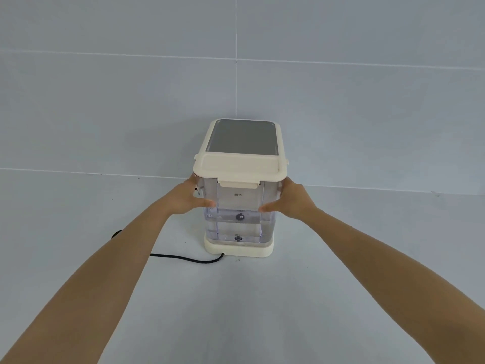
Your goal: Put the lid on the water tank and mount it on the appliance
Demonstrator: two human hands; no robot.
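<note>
A clear plastic water tank (238,206) stands upright against the near side of a cream appliance (242,139) with a grey metal top. A cream lid (239,166) covers the tank, its front tab hanging down. The tank's bottom sits in the appliance's cream base (239,249). My left hand (186,199) grips the tank's left side, thumb on the front face. On the opposite side my right hand (291,200) grips the same way. Both arms reach forward from the bottom corners.
A black power cord (189,259) runs from the base to the left across the pale grey surface and passes under my left arm. A grey tiled wall (236,74) rises right behind the appliance.
</note>
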